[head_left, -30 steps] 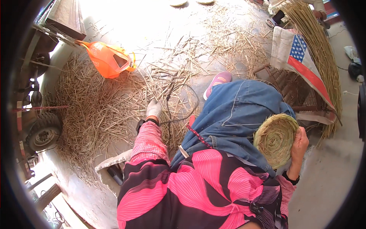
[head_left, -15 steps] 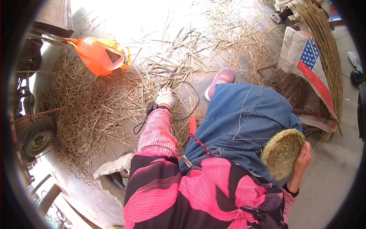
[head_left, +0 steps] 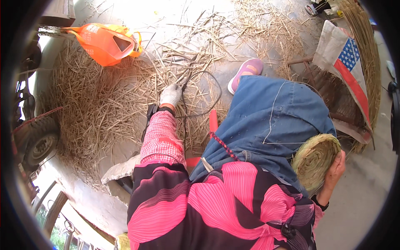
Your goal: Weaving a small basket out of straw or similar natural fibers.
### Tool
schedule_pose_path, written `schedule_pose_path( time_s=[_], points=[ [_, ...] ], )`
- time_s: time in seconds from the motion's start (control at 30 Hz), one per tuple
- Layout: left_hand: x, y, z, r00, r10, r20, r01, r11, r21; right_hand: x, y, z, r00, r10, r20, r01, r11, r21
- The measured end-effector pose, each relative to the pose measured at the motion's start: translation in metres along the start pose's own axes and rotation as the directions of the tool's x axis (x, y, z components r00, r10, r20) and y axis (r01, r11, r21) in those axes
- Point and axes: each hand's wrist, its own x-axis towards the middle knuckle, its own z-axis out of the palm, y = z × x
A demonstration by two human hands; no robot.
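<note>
Your right hand (head_left: pixel 334 171) grips with fingers the already-shaped basket (head_left: pixel 313 160); remaining work, and fingers of left hand (head_left: pixel 171 95) leftward of it, I cannot tell.

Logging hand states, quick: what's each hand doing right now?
Left hand: gloved, down by the loose straw; open or closed cannot be told.
Right hand: holding the round woven basket at its edge.

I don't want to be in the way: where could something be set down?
Most room: the grey floor right of the right hand and woven piece. The bright floor beyond the bag looks mostly bare too. Crowded: around the left hand, with straw and cable close by.
</note>
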Motion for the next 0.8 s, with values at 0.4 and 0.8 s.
schedule_pose_path(
  time_s=[0.4,0.8],
  points=[
    [-0.095,-0.047,-0.027,0.948,-0.021,0.316,-0.128,0.887,0.443,-0.001,0.003,0.006,0.999,0.000,-0.035,0.002,0.998,0.057],
    [-0.208,-0.174,-0.505,0.591,-0.292,-0.752,0.798,0.350,0.491,0.005,-0.005,0.018,0.999,-0.043,-0.020,0.045,0.989,0.138]
  ],
)
